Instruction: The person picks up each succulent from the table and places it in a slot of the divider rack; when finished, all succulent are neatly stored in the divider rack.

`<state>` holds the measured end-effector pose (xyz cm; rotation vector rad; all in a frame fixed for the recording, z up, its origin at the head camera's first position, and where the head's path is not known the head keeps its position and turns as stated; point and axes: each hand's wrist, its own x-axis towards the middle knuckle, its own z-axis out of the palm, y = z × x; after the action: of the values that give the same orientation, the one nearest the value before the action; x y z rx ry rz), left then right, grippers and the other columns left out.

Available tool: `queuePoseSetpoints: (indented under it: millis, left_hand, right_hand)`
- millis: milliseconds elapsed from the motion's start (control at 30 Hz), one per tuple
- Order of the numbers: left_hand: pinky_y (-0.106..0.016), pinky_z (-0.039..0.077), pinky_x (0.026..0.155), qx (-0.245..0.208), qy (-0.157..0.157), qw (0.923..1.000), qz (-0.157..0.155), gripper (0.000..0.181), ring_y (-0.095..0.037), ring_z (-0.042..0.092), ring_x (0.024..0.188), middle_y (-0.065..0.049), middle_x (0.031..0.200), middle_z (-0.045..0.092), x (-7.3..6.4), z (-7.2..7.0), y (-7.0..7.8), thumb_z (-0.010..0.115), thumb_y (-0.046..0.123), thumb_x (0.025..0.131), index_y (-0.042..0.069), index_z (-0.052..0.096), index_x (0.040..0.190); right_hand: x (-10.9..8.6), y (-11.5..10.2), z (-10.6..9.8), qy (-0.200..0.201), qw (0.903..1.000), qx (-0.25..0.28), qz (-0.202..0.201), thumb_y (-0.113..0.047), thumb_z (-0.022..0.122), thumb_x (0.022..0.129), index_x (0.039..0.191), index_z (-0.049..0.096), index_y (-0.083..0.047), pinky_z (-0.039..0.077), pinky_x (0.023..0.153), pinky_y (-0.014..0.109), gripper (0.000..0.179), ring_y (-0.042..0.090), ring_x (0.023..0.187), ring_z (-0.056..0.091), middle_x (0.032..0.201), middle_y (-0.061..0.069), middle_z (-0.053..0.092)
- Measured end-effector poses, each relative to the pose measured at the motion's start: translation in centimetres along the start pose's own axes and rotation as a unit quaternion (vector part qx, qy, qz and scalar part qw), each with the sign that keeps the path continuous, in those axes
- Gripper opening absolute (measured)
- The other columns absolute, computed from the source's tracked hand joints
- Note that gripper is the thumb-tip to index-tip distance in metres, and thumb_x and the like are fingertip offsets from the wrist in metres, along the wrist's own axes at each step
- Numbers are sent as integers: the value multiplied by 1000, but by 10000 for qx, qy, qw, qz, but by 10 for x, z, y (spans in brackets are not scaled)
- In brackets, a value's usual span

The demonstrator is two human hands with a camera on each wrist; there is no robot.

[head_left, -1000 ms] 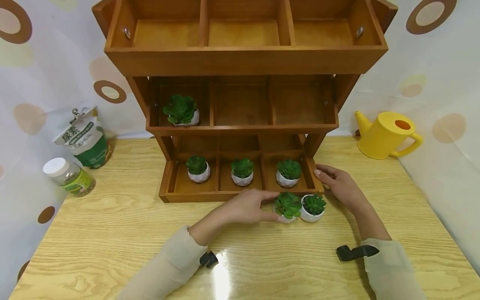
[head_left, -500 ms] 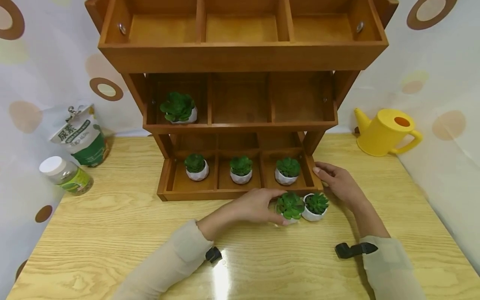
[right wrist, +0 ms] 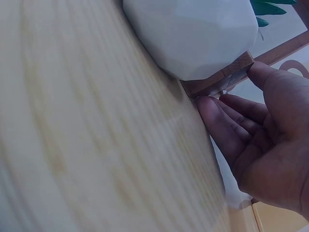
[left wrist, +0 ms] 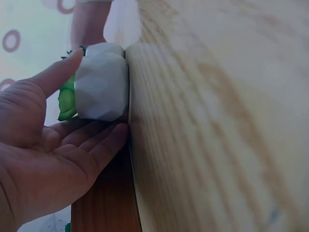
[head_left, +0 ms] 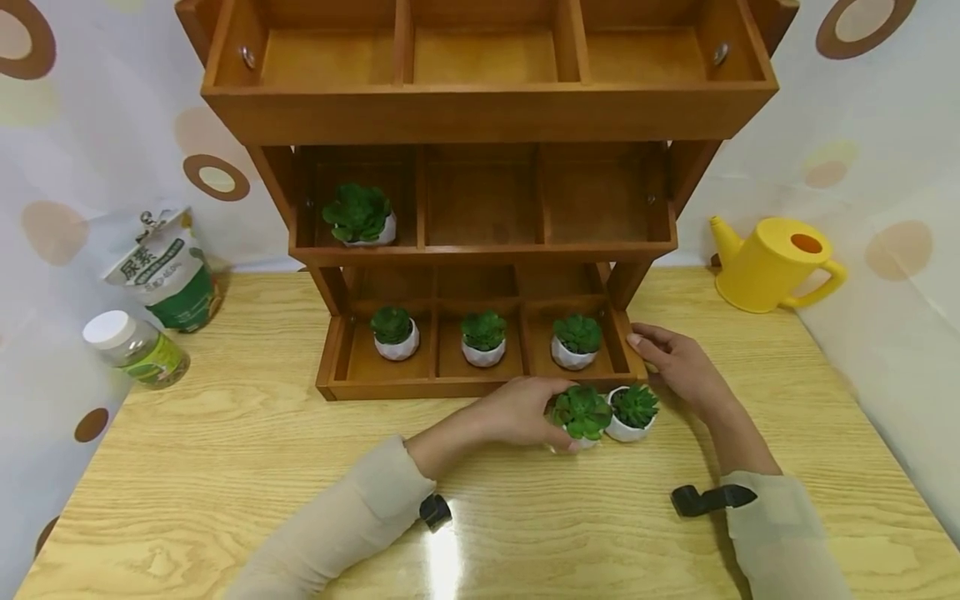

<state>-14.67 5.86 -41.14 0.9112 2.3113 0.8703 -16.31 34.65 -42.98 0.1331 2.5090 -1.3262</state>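
Observation:
My left hand (head_left: 517,411) holds a potted succulent (head_left: 582,410) on the table in front of the shelf. In the left wrist view the thumb lies at the rim of the faceted white pot (left wrist: 102,87), the fingers along its other side. Right beside it, apparently touching, stands a second potted succulent (head_left: 632,410). At the right end of the wooden shelf (head_left: 420,389), my right hand (head_left: 678,371) grips the lowest tier's end board. The right wrist view has the thumb at the board's upper edge and the fingertips low by the tabletop.
Three small succulents, left (head_left: 395,333), middle (head_left: 483,337) and right (head_left: 576,342), sit in the lowest tier. A larger one (head_left: 360,215) occupies the middle tier's left compartment. A yellow watering can (head_left: 772,265) stands right; a bag (head_left: 172,279) and jar (head_left: 138,350) stand left.
My left hand and its potted succulent have shifted slightly right, and the neighbouring pot has moved a little right too. The right hand stays at the shelf's end. The view has tilted slightly.

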Motion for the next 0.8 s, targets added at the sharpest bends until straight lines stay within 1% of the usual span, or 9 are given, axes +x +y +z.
queuePoseSetpoints:
  millis: [67, 167, 300, 533, 800]
  left_hand:
    - [-26, 47, 105, 18, 9, 10000, -3, 73, -10, 58, 125, 6, 136, 65, 1, 1, 0, 84, 39, 82, 23, 54, 147]
    - [-26, 47, 104, 4, 33, 10000, -54, 72, -10, 59, 124, 6, 135, 65, 2, 2, 1, 86, 37, 81, 23, 55, 145]
    - [-27, 47, 105, -31, 64, 9999, -138, 71, -11, 59, 125, 6, 135, 65, 2, 3, 2, 87, 36, 80, 24, 57, 143]
    - [-27, 46, 105, -1, 138, 9997, -189, 69, -11, 59, 125, 7, 133, 66, 1, 3, 4, 87, 37, 80, 26, 58, 142]
    - [-27, 46, 106, -17, 232, 9997, -99, 68, -12, 59, 127, 6, 135, 66, -2, 3, 3, 88, 35, 79, 26, 61, 140]
  right_hand:
    - [0, 0, -1, 5, 10000, 3, -2, -65, 44, 100, 161, 30, -10, 46, 108, 56, 83, 40, 141, 48, 158, 22, 41]
    - [0, 0, -1, 23, 10000, -44, 13, -65, 44, 100, 161, 30, -10, 36, 116, 59, 84, 41, 146, 39, 159, 22, 41]
    - [1, 1, -1, 23, 9999, -127, 66, -67, 44, 99, 160, 30, -9, 25, 120, 63, 85, 43, 151, 29, 160, 22, 38]
    - [1, 0, -1, 25, 9998, -205, 78, -70, 44, 98, 160, 31, -11, 26, 119, 64, 87, 44, 151, 30, 160, 22, 38]
    - [0, -2, 0, 1, 9998, -165, 135, -70, 44, 97, 161, 30, -12, 27, 119, 63, 87, 43, 149, 33, 160, 21, 38]
